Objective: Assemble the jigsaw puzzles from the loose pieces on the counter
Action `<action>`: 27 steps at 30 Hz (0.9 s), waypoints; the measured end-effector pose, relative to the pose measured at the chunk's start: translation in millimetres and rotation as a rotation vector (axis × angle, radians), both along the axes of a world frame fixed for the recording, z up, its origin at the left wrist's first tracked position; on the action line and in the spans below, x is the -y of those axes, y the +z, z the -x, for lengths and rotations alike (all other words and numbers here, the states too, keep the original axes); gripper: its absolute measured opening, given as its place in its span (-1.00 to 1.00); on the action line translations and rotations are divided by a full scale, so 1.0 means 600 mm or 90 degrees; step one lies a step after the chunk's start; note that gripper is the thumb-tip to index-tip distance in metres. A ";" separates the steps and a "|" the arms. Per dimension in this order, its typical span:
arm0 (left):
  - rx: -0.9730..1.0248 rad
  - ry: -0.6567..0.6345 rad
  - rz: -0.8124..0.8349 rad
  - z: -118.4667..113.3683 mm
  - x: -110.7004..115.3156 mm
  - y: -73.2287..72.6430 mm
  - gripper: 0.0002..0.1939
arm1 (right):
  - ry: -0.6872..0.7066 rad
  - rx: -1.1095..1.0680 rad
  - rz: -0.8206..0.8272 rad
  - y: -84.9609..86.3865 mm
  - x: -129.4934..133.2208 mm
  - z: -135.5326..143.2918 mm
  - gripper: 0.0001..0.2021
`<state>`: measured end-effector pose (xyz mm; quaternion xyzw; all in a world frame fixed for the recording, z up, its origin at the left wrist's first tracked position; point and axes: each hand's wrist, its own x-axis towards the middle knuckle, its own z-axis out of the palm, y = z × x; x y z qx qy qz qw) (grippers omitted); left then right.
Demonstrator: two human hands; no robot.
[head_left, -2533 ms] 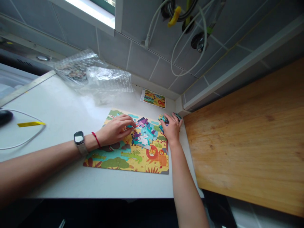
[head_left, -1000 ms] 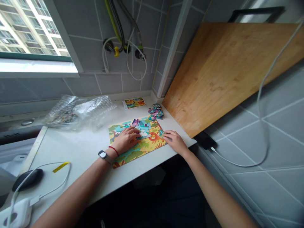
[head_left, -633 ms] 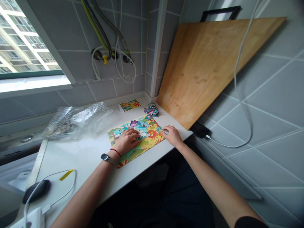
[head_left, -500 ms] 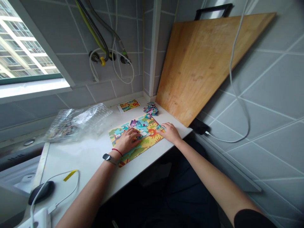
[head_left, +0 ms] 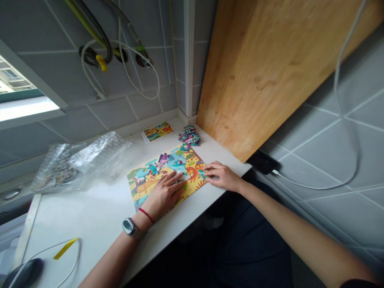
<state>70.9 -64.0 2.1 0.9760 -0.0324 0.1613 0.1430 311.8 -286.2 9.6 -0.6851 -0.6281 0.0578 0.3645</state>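
A colourful jigsaw puzzle board (head_left: 145, 187) with cartoon animals lies on the white table, and loose-looking pieces cover its upper middle. My left hand (head_left: 165, 191) rests flat across the board's lower middle, fingers stretched out, hiding part of the picture. At the right edge of the board, my right hand (head_left: 223, 176) has its thumb and fingertips closed on a small teal puzzle piece (head_left: 203, 174). That piece touches the board or lies just above it; I cannot tell which. Just beyond the board's far right corner is a heap of puzzle pieces (head_left: 190, 136).
Behind the board lies a small picture card (head_left: 157, 132). Clear plastic bags (head_left: 81, 160) sit at the left, one with pieces inside. A wooden board (head_left: 255, 76) leans on the right wall, beside a plugged-in phone (head_left: 265, 162). A cable and dark mouse (head_left: 25, 274) lie front left.
The head view has come closer and shifted. My left hand stays flat on the puzzle board, and my right hand remains at its right edge with the fingers slightly repositioned around the piece.
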 end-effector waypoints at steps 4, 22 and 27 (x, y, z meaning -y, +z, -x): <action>-0.010 -0.019 0.000 -0.001 0.032 0.014 -0.67 | 0.082 -0.036 0.004 0.007 0.001 -0.031 -0.83; -0.074 -0.036 -0.011 -0.030 0.089 0.033 -0.50 | 0.168 -0.047 0.080 0.031 -0.002 -0.062 -0.75; -0.079 -0.032 0.028 -0.027 0.088 0.034 -0.53 | 0.148 -0.011 0.118 0.033 0.002 -0.054 -0.63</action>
